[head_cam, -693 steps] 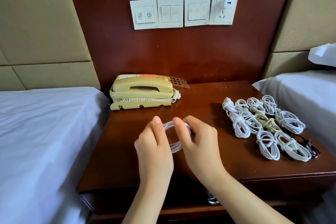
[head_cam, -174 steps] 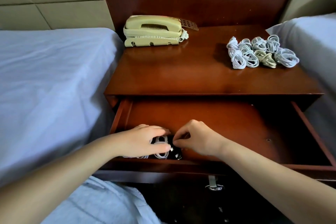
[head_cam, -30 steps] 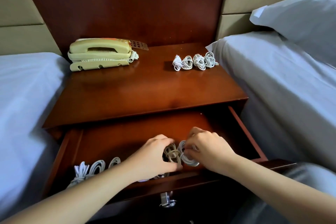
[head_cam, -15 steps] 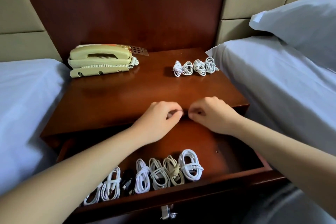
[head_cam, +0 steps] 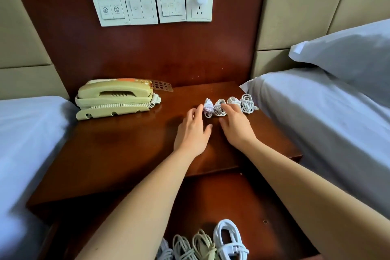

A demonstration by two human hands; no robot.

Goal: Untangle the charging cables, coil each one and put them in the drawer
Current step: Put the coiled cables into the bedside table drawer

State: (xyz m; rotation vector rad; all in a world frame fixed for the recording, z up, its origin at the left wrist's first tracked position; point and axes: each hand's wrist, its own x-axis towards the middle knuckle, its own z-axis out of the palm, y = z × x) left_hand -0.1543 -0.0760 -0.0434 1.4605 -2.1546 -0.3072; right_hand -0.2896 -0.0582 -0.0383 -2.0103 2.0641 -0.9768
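Both left hand [head_cam: 193, 131] and right hand [head_cam: 235, 126] up from drawer [head_cam: 242, 200], at tabletop coils [head_cam: 247, 103].

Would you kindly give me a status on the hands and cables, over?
Left hand open, at the row's left end; right hand open, resting on it. Four coiled cables on nightstand, more coils in open drawer. Nothing in the way.

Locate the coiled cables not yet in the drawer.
Head view: the four coiled cables sit in a row at the nightstand's back right, beside the right bed and right of the telephone, with the left hand and right hand at them.
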